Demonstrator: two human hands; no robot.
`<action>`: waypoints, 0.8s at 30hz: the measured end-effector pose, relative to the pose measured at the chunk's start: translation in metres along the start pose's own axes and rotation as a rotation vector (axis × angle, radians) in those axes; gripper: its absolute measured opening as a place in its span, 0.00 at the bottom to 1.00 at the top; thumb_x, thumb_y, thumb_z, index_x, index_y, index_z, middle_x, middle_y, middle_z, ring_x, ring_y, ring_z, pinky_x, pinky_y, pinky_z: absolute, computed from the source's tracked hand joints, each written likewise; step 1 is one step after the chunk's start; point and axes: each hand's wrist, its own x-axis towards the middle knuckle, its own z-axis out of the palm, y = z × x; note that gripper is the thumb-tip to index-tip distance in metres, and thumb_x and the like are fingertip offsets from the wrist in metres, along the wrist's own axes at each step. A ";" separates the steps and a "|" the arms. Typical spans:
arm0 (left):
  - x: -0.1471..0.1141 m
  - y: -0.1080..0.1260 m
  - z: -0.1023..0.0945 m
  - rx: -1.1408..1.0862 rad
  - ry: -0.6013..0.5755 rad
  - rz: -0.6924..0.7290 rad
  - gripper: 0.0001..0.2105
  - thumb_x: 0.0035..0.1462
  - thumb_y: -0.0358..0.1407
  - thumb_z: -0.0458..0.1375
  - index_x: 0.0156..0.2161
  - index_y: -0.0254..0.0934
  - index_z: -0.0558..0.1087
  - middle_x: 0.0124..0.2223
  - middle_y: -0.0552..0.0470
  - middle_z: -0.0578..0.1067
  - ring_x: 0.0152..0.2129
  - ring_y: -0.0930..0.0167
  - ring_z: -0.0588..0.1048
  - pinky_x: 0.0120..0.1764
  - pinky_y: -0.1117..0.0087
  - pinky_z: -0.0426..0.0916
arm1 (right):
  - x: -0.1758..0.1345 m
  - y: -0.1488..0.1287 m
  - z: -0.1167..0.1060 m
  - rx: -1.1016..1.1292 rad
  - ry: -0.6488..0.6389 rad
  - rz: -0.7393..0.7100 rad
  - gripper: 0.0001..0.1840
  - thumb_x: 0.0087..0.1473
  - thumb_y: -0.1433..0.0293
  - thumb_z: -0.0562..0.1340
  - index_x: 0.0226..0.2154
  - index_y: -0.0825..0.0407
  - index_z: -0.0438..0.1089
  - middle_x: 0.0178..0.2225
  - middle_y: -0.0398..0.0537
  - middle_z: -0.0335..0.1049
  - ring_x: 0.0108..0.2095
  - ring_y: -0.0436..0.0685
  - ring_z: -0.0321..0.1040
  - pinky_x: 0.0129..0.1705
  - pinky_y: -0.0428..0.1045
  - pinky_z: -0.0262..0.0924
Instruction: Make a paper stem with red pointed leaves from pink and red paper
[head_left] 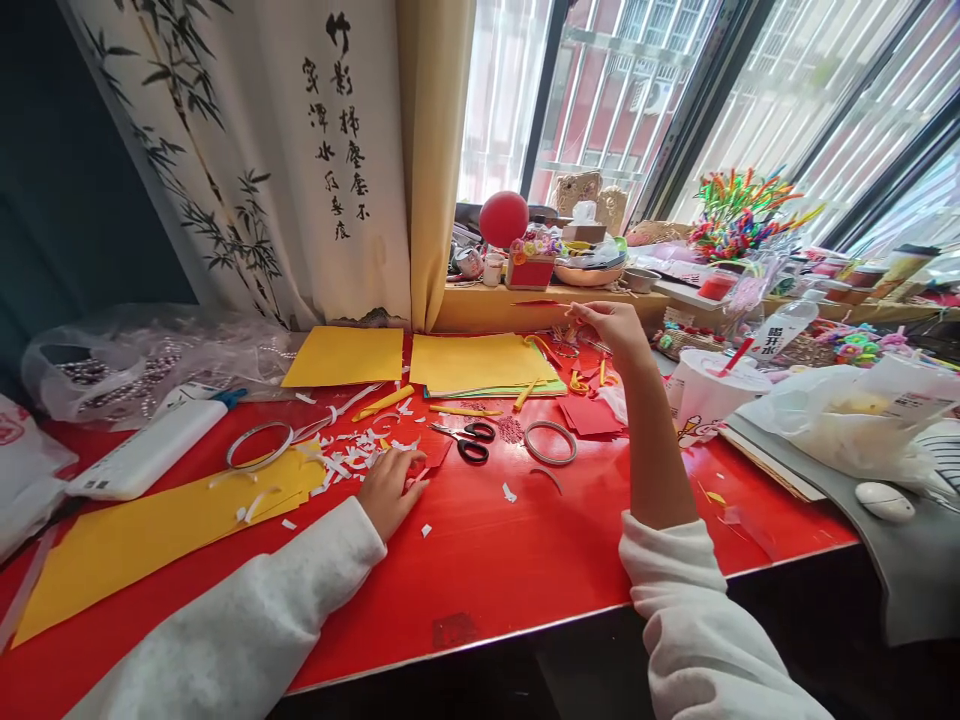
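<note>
My right hand [613, 332] is raised above the back of the table, finger and thumb pinched on a thin piece of red paper [538, 302] seen almost edge-on. Low on the tabletop, my left hand [390, 490] has its fingers curled at a small red paper piece [438, 455], which shows past the fingertips. Just right of that paper lie black-handled scissors [474, 442], blades pointing left. White paper scraps [352, 456] are scattered beside my left hand. Farther right is a ring-shaped roll [550, 443], with red paper sheets [591, 416] behind it.
Yellow sheets [480, 362] lie at the back, and a long yellow strip [150, 530] at left. Another roll [259, 444] rests near a white box-like object [150, 450]. A paper cup with straw [712, 390], plastic bag [847, 410] and mouse [885, 501] occupy the right side.
</note>
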 end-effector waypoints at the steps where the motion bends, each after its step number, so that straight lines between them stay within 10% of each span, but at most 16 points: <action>1: 0.001 -0.001 0.000 0.051 0.013 0.038 0.11 0.56 0.38 0.54 0.43 0.36 0.70 0.39 0.46 0.71 0.38 0.64 0.70 0.44 0.59 0.66 | -0.005 -0.010 0.001 0.202 -0.070 0.025 0.20 0.48 0.57 0.61 0.34 0.56 0.77 0.27 0.49 0.73 0.20 0.45 0.61 0.22 0.43 0.53; 11: 0.093 0.072 -0.043 0.040 0.477 0.434 0.18 0.58 0.46 0.53 0.44 0.31 0.68 0.40 0.44 0.70 0.38 0.68 0.70 0.43 0.65 0.68 | -0.070 -0.107 0.062 1.220 -0.562 0.427 0.10 0.57 0.72 0.56 0.32 0.53 0.73 0.30 0.44 0.76 0.32 0.45 0.73 0.34 0.39 0.67; 15: 0.119 0.090 -0.061 0.034 0.698 0.541 0.15 0.57 0.43 0.55 0.43 0.33 0.68 0.40 0.45 0.71 0.38 0.68 0.70 0.43 0.67 0.68 | -0.094 -0.129 0.076 1.438 -0.473 0.483 0.14 0.58 0.79 0.50 0.29 0.53 0.69 0.31 0.41 0.75 0.32 0.43 0.72 0.33 0.38 0.66; 24: 0.120 0.083 -0.059 0.122 0.709 0.588 0.06 0.58 0.36 0.55 0.33 0.36 0.72 0.31 0.52 0.76 0.31 0.70 0.69 0.36 0.69 0.66 | -0.125 -0.147 0.088 1.562 -0.392 0.526 0.14 0.59 0.79 0.50 0.30 0.53 0.68 0.32 0.42 0.73 0.27 0.39 0.65 0.26 0.34 0.60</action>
